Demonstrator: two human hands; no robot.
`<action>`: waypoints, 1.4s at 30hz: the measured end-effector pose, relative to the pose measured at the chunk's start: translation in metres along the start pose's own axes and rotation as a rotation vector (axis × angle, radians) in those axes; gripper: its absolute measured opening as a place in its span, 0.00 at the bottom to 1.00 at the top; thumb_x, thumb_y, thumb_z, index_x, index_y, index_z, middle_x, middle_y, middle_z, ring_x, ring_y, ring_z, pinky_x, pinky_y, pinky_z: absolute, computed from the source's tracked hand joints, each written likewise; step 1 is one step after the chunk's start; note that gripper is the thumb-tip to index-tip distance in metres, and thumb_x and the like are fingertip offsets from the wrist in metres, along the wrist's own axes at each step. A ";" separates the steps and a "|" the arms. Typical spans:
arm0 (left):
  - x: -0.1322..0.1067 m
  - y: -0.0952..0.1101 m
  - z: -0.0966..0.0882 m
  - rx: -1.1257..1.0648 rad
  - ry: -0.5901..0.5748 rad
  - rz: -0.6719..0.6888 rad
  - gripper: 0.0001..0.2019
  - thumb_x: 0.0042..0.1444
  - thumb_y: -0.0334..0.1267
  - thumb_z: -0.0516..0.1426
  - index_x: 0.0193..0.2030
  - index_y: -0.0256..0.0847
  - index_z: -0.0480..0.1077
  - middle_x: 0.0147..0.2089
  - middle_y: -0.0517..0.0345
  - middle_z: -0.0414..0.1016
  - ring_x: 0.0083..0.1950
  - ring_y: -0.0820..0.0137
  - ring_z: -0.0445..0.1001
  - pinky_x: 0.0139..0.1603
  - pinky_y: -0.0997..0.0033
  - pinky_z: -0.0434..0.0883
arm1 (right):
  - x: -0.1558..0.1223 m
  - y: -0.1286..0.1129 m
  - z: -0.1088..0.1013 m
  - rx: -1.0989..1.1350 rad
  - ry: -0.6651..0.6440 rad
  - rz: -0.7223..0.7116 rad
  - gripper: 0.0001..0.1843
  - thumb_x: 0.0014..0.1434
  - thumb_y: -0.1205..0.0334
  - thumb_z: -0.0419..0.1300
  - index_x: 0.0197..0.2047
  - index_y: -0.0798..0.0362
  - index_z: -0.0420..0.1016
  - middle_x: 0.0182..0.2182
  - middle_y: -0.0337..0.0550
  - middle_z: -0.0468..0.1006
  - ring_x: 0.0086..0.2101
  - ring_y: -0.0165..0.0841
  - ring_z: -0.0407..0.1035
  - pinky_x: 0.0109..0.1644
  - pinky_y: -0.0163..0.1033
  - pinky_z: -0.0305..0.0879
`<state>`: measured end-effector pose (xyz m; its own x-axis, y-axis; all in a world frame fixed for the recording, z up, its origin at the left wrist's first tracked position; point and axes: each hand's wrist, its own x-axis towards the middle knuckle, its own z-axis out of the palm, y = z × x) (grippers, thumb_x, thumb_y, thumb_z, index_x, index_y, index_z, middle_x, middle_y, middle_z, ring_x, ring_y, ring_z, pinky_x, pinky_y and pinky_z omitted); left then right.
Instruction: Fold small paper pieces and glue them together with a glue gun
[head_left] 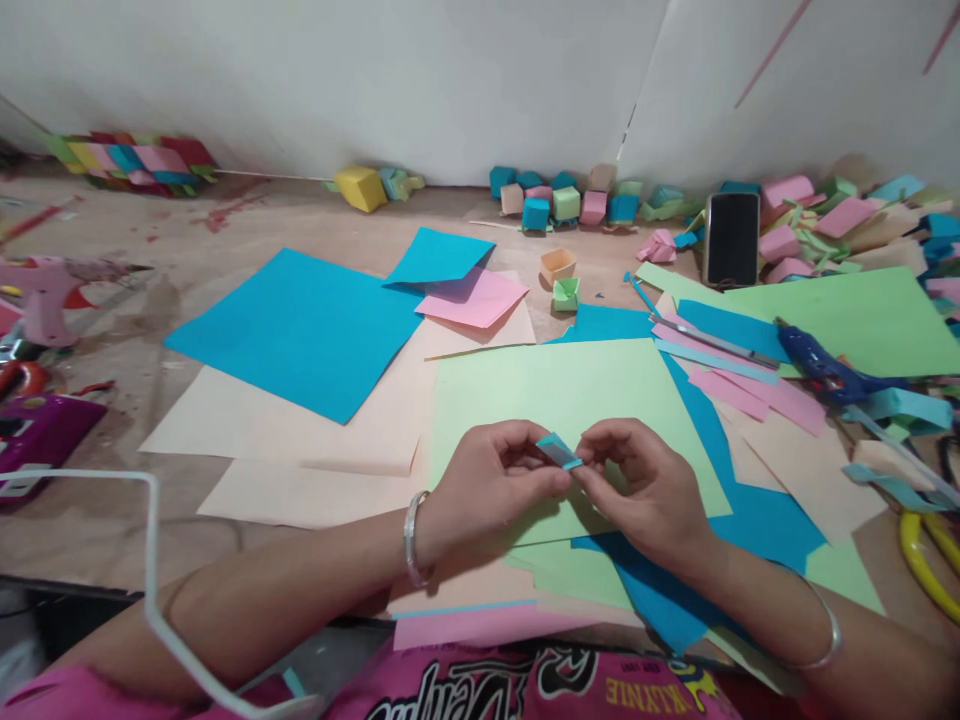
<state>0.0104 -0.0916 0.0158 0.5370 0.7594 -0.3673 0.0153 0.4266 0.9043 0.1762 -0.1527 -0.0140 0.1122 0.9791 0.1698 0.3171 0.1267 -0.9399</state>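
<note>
A small folded piece of light blue paper [558, 450] is pinched between my two hands, tilted over a light green sheet [555, 385]. My left hand [491, 480] grips its left side with thumb and forefinger. At its right end, the fingertips of my right hand [652, 490] press together on the same piece. Beyond my hands stand two small open paper boxes, one peach [558, 265] and one green [566, 294]. Blue [300, 330], pink [474, 297] and peach [300, 420] sheets lie to the left.
Folded paper cubes [535, 213] line the wall. At right are a phone [732, 240], a blue glue gun [832, 365], yellow-handled scissors [926, 565] and paper scraps. A pink glue gun [52, 295] and a purple device [45, 440] lie left, near a white cable [152, 540].
</note>
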 end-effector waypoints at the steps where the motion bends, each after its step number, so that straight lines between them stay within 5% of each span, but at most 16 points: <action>1: -0.001 -0.002 0.001 -0.001 0.019 0.021 0.08 0.43 0.26 0.64 0.33 0.33 0.72 0.27 0.57 0.76 0.28 0.75 0.73 0.29 0.77 0.71 | 0.000 0.000 0.000 0.010 -0.002 0.007 0.12 0.56 0.68 0.63 0.43 0.49 0.68 0.33 0.38 0.74 0.32 0.29 0.70 0.37 0.37 0.69; 10: -0.001 -0.003 -0.001 0.291 0.099 0.185 0.09 0.43 0.24 0.62 0.33 0.36 0.71 0.27 0.61 0.75 0.29 0.75 0.72 0.30 0.78 0.69 | -0.003 0.001 -0.003 -0.065 -0.008 -0.010 0.06 0.55 0.66 0.64 0.34 0.50 0.70 0.29 0.37 0.73 0.30 0.29 0.70 0.35 0.38 0.68; 15: 0.002 0.001 -0.002 0.090 0.081 0.082 0.14 0.43 0.25 0.63 0.38 0.36 0.69 0.25 0.63 0.74 0.26 0.75 0.73 0.27 0.78 0.70 | -0.002 0.003 -0.004 -0.027 0.027 -0.013 0.05 0.55 0.65 0.65 0.34 0.50 0.72 0.29 0.38 0.75 0.31 0.31 0.71 0.35 0.38 0.69; 23: 0.005 0.002 -0.002 0.007 0.019 -0.064 0.05 0.51 0.33 0.61 0.31 0.33 0.70 0.26 0.53 0.78 0.25 0.73 0.76 0.29 0.74 0.75 | 0.005 0.004 -0.009 -0.085 0.000 -0.180 0.04 0.57 0.68 0.62 0.34 0.49 0.77 0.33 0.40 0.80 0.35 0.33 0.75 0.39 0.40 0.72; 34: 0.002 0.003 0.005 0.090 0.092 -0.006 0.07 0.56 0.34 0.58 0.29 0.37 0.65 0.21 0.59 0.75 0.23 0.74 0.75 0.26 0.76 0.73 | 0.000 -0.004 -0.011 -0.254 -0.028 -0.351 0.09 0.60 0.71 0.58 0.39 0.48 0.76 0.37 0.42 0.82 0.40 0.33 0.77 0.42 0.38 0.74; 42: -0.002 -0.007 0.004 0.097 0.101 0.093 0.05 0.50 0.33 0.63 0.30 0.35 0.71 0.27 0.57 0.76 0.29 0.73 0.75 0.31 0.73 0.74 | 0.002 -0.006 -0.007 -0.304 0.020 -0.274 0.05 0.59 0.69 0.59 0.35 0.50 0.73 0.30 0.40 0.79 0.33 0.31 0.75 0.36 0.37 0.72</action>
<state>0.0127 -0.0988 0.0110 0.4527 0.8409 -0.2964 0.0534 0.3063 0.9504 0.1808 -0.1525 -0.0061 0.0026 0.9120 0.4102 0.6014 0.3263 -0.7293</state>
